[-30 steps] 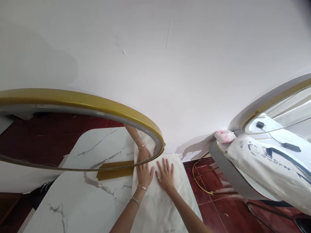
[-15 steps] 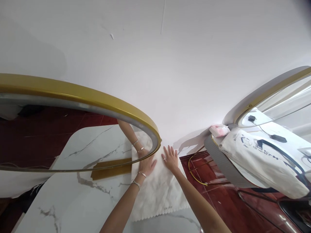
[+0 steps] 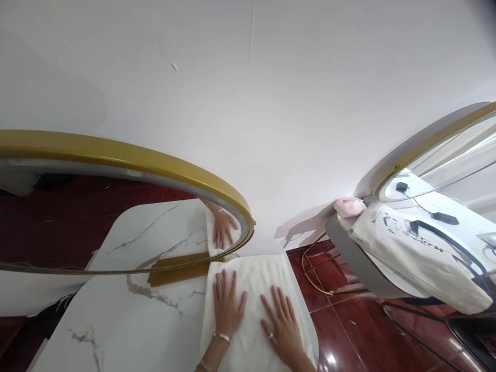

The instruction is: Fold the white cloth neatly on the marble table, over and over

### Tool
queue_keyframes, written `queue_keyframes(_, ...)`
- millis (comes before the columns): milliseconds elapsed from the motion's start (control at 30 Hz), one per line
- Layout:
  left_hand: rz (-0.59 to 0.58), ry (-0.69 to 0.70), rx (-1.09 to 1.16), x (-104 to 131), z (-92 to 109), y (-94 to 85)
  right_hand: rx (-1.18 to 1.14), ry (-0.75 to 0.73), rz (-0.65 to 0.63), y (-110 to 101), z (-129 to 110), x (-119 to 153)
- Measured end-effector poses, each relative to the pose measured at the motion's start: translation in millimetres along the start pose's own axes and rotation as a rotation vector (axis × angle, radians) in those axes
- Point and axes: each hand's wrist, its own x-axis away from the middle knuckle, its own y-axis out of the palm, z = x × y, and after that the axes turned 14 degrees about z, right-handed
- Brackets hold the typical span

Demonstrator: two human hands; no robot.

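A white cloth (image 3: 252, 318) is already spread on the counter's (image 3: 155, 320) right end, though ripples remain unsmoothed; left hand (image 3: 228, 311) and right hand (image 3: 285, 333) are laid flat upon it, nothing grasped.

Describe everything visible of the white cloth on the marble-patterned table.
The white cloth looks soft, with a finely scalloped edge and shallow wrinkles. It lies spread on the marble-patterned table, near its right edge; its lower part runs out of the picture. The left hand and right hand rest on it, palms down, fingers spread. The gold-framed mirror reflects part of it.
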Motion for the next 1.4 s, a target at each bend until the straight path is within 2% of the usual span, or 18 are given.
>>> queue_keyframes(133, 0.029, -0.053, 0.012, -22.1, 8.5, 14.5, -0.007, -0.043, -0.010, 8.1, 23.5, -36.2)
queue_keyframes(233, 0.046, -0.078, -0.005, -36.3, 8.1, 21.6, -0.021, -0.094, -0.028, 11.0, 38.1, -52.8)
queue_keyframes(367, -0.057, -0.027, -0.026, -67.5, -7.9, 39.4, -0.004, -0.081, -0.022, 17.1, 45.0, -60.6)
queue_keyframes(500, -0.176, 0.032, 0.024, -108.9, -22.8, 64.7, 0.038, -0.035, -0.011, 35.0, 51.4, -81.3)
queue_keyframes(600, -0.185, 0.043, 0.047, -118.0, -20.7, 70.9, 0.059, -0.014, -0.014, 49.8, 57.2, -101.8)
queue_keyframes(667, -0.165, 0.047, 0.041, -103.5, -13.3, 62.9, 0.059, -0.008, -0.010, 56.1, 59.3, -109.8)
queue_keyframes(800, -0.120, 0.142, 0.013, -44.1, -0.7, 25.5, 0.050, 0.038, 0.009, 51.7, 58.4, -102.0)
queue_keyframes(933, -0.159, 0.214, -0.012, 1.8, -6.7, -14.2, 0.002, -0.018, -0.015, 22.8, 51.4, -62.4)
queue_keyframes(1033, -0.178, 0.250, -0.012, 25.3, -10.9, -33.9, -0.021, -0.050, -0.032, -3.4, 40.7, -19.8)
queue_keyframes(1133, -0.140, 0.242, -0.038, 53.5, -1.5, -45.8, -0.010, -0.006, -0.018, -19.4, 27.2, 18.1)
queue_keyframes(1233, -0.152, 0.249, -0.029, 77.4, 17.7, -52.4, -0.002, 0.042, 0.004, -19.6, 16.0, 33.6)
queue_keyframes(1300, -0.180, 0.252, -0.014, 81.5, 28.9, -52.4, -0.024, 0.047, 0.026, -11.5, 12.6, 26.7)
queue_keyframes(1400, -0.174, 0.228, 0.011, 65.4, 36.9, -41.6, -0.054, 0.077, 0.064, 8.6, 15.1, -5.4)
